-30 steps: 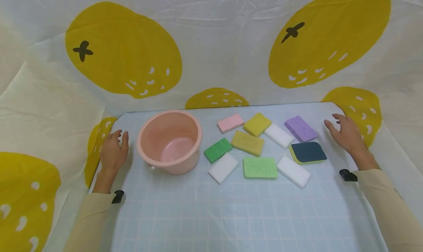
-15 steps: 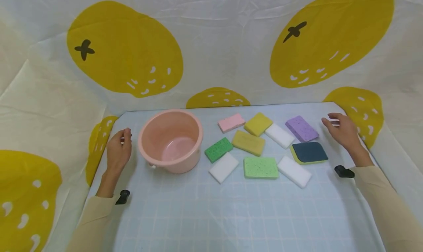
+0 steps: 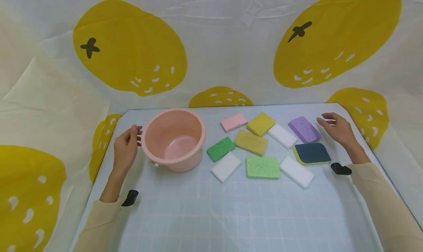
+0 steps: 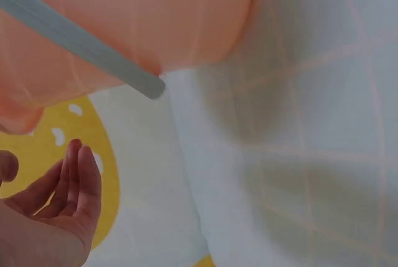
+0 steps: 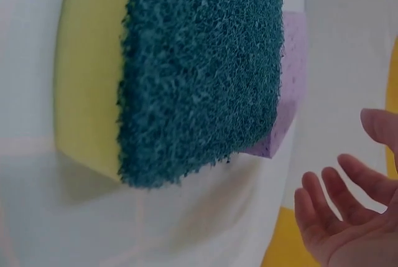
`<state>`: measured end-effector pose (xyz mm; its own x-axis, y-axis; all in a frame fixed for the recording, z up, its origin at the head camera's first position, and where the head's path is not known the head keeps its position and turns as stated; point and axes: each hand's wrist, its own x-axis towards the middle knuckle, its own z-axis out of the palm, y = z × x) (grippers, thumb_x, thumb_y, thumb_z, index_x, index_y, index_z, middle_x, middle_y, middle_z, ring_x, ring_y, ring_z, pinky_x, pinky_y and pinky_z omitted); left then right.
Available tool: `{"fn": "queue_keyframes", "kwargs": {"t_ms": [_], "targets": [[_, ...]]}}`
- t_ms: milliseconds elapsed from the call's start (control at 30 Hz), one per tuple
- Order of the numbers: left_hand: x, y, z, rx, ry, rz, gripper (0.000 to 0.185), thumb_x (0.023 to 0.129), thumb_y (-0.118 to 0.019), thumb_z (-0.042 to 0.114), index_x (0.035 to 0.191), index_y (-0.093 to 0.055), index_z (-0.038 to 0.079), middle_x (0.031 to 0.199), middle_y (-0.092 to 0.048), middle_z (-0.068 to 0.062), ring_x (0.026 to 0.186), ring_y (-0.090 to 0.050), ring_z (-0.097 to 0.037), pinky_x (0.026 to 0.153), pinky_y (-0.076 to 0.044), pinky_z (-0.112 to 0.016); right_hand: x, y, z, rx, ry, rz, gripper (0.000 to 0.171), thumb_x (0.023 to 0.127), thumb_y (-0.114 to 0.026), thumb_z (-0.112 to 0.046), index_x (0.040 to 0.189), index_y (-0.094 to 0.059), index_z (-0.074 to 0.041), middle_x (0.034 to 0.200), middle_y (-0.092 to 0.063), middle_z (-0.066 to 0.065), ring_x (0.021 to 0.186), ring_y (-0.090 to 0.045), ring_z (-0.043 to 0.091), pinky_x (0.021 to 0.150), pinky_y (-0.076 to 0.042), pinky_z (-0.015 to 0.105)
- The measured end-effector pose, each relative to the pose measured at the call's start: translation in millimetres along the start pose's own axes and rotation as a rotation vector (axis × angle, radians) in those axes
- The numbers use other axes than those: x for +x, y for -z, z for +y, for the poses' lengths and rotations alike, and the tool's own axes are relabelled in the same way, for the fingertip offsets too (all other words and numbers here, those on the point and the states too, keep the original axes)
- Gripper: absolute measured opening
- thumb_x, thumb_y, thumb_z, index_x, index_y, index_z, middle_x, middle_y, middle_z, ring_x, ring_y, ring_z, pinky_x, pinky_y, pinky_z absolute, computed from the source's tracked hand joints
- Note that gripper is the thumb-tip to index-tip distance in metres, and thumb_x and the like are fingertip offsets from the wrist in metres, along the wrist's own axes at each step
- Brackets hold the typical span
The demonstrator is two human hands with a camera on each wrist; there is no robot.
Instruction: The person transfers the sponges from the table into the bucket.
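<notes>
Plain beige sleeves (image 3: pixel 380 200), small black wrist cameras (image 3: pixel 342 169)

No legible lettering — none anywhere.

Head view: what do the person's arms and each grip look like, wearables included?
The left sleeve and right sleeve are plain beige, each with a small black piece at its cuff. The left grip and right grip are ungloved hands.
</notes>
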<state>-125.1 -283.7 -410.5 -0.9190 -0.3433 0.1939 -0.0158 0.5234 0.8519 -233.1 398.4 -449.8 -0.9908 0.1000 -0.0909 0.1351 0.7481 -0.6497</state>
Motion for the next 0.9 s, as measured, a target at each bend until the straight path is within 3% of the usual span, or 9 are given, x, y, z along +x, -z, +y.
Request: {"fn": "queue_keyframes", "kwargs": {"t_ms": [367,633,800,900], "targets": [[-9.2,2.2,13.5,-0.149,0.107,-0.081,0.053,0.106,-0.054,0.045,0.138,-0.065,0.004,0.113,-0.069,0.008,0.093,-0.064,-0.005,0.081,-0.054,-0.011,6,-6,-8,-0.041,0.045,-0.111,0.077,0.105,-0.052,-0.050,0.152,-0.034,0.009,0.149,-0.036,0.038,0.133,-0.036,0.057,0.107,-0.036,0.072],[-11.6,5.5,16.4,-0.316,0.202,-0.121,0.055,0.099,-0.067,0.041,0.141,-0.063,0.005,0.126,-0.068,0.003,0.108,-0.064,-0.008,0.085,-0.055,-0.015,9,-9,-5,-0.070,0.073,-0.224,0.076,0.106,-0.051,-0.046,0.151,-0.030,0.013,0.150,-0.033,0.040,0.135,-0.036,0.058,0.108,-0.036,0.070],[-12.6,9.2,17.3,-0.429,0.242,-0.168,0.058,0.095,-0.074,0.034,0.140,-0.061,0.000,0.117,-0.070,0.006,0.099,-0.067,-0.007,0.080,-0.058,-0.018,10,-7,-9,-0.088,0.026,-0.326,0.082,0.105,-0.052,-0.051,0.152,-0.028,0.011,0.151,-0.030,0.040,0.136,-0.033,0.059,0.110,-0.032,0.072],[-12.5,10.6,17.3,-0.443,0.258,-0.186,0.060,0.094,-0.077,0.032,0.141,-0.060,-0.001,0.114,-0.070,0.009,0.094,-0.069,-0.006,0.076,-0.059,-0.019,11,-7,-9,-0.120,0.015,-0.363,0.085,0.103,-0.055,-0.052,0.151,-0.029,0.013,0.150,-0.030,0.040,0.135,-0.033,0.059,0.110,-0.031,0.072]]}}
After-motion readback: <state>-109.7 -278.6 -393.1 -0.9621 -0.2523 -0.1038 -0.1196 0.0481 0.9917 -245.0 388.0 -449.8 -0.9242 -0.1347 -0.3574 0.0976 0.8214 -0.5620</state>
